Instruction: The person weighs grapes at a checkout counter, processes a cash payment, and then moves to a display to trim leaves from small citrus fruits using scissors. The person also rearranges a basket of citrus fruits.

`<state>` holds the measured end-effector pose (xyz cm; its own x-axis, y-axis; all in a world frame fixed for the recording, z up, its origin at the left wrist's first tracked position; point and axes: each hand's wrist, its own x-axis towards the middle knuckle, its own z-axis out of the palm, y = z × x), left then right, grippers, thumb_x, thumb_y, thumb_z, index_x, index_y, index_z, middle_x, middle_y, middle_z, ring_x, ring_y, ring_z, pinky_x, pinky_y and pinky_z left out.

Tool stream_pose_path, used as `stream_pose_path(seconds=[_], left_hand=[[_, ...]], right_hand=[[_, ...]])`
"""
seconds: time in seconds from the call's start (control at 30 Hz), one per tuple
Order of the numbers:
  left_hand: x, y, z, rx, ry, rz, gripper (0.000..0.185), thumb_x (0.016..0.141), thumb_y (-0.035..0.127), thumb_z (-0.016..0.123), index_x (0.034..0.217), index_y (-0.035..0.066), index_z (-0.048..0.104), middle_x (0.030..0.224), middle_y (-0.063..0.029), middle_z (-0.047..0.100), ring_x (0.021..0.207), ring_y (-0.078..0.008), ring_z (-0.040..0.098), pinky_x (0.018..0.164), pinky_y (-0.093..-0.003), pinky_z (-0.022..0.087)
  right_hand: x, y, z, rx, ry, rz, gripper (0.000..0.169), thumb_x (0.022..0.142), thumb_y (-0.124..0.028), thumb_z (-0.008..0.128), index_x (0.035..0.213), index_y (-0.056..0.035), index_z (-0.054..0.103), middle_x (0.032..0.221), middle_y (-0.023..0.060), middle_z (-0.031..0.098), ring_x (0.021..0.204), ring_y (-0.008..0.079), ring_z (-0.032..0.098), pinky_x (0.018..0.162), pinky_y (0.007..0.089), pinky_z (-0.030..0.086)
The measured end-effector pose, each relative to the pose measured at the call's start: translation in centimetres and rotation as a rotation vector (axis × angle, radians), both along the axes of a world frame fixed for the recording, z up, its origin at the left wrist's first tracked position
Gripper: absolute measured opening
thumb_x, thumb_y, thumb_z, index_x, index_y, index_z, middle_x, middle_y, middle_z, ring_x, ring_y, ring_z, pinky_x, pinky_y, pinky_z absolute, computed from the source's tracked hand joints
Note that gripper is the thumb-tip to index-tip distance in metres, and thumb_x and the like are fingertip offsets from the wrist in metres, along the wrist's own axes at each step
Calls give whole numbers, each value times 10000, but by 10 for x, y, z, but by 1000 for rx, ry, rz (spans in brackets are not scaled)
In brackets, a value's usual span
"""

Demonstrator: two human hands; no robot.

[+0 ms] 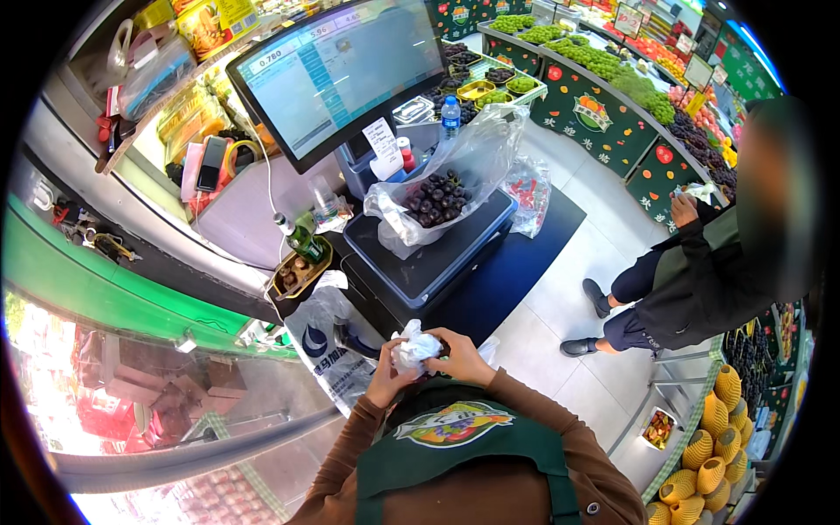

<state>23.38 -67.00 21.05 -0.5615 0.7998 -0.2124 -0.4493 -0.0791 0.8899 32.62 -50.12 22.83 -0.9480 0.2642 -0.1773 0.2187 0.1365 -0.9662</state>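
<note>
A crumpled white tissue or thin plastic (pixel 415 348) is gripped between both my hands, in front of my green apron (pixel 459 433). My left hand (pixel 388 374) pinches its left side, while my right hand (pixel 462 357) holds it from the right. Part of the right fingers' grip is hidden behind the bundle. Beyond my hands, a dark weighing scale (pixel 420 269) carries an open clear plastic bag (pixel 489 151) with dark grapes (pixel 436 198) inside. Above the scale stands a lit screen (pixel 341 72), and a printed receipt (pixel 382 141) hangs from the machine beneath it.
Left of the scale are a green glass bottle (pixel 303 241) and a small tray of brown pieces (pixel 292 272). A printed plastic bag (pixel 328 341) hangs near my left arm. At right stands a person (pixel 695 275) beside fruit displays (pixel 590 111). Netted yellow fruit (pixel 712 453) lies lower right.
</note>
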Motion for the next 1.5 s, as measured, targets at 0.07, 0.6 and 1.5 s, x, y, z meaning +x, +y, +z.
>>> stream_pose_path(seconds=[0.07,0.6,1.5], left_hand=[[-5,-4,-22,-14,-36,-10,426,761,-3,659,1098,85,414,1060,-72,520,1033,-178,541,858,-309,476],[-181,-91,-166,-1033,735,904,375,669,129,699,996,100,517,1019,-212,472,995,-394,484,879,-440,404],[-54,-77,-219,-1200,1037,756,627,789,292,614,1310,45,368,1195,-247,411,1131,-426,402,962,-506,332]], right_hand=[[4,-4,-5,81,35,33,485,698,-88,716,1145,-11,546,1053,135,602,921,223,607,783,314,488],[57,-5,-27,26,-5,-12,321,845,13,553,1164,-14,549,956,96,649,873,156,630,806,275,494],[60,9,-23,199,159,-199,258,836,-36,558,1091,-21,596,912,112,649,807,209,636,735,301,500]])
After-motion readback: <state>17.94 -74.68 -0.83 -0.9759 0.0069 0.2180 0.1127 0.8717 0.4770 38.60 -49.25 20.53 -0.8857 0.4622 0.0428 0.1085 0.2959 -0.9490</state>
